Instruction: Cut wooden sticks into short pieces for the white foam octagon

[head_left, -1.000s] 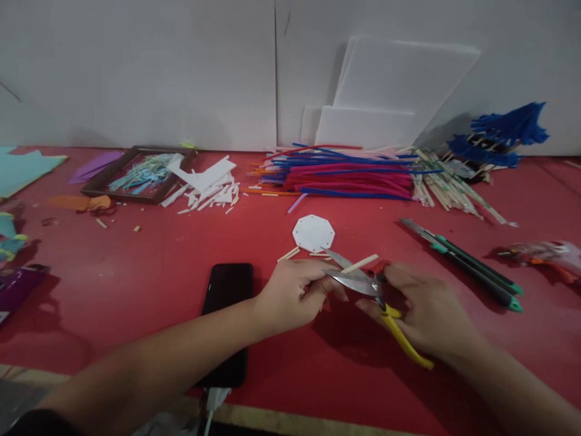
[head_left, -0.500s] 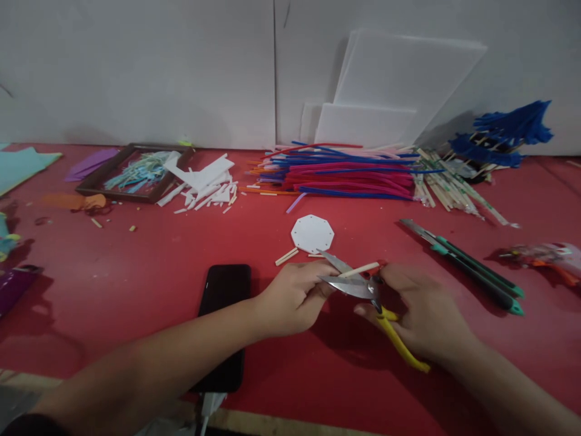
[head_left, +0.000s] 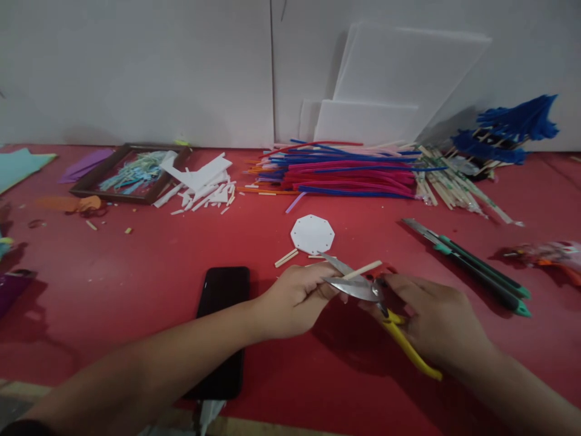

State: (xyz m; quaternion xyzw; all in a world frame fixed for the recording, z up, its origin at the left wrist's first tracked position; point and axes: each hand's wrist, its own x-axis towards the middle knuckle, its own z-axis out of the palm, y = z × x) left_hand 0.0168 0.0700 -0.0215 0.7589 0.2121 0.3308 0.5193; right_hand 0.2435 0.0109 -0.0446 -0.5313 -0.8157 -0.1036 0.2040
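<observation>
My left hand (head_left: 302,301) is closed around one end of a thin wooden stick (head_left: 365,269), whose other end points up to the right. In my right hand (head_left: 438,315) is a pair of scissors (head_left: 358,289) with yellow handles. Its blades are parted, and the stick lies between them close to my left fingertips. Just beyond my hands a white eight-sided piece (head_left: 312,234) with small holes along its rim lies flat on the red table. Two short cut sticks (head_left: 286,258) rest at its lower left; another lies partly hidden behind the blade tip.
A black phone (head_left: 222,339) lies under my left forearm. To the right are a green-and-black utility knife (head_left: 467,266) and a glue gun (head_left: 544,254). Along the wall sit colourful pipe cleaners (head_left: 349,172), bundled sticks (head_left: 454,181), white scraps (head_left: 204,181) and a brown frame (head_left: 122,197).
My right hand and the scissor handles have shifted slightly right and down. The stick stays between the parted blades, and my left hand has barely moved.
</observation>
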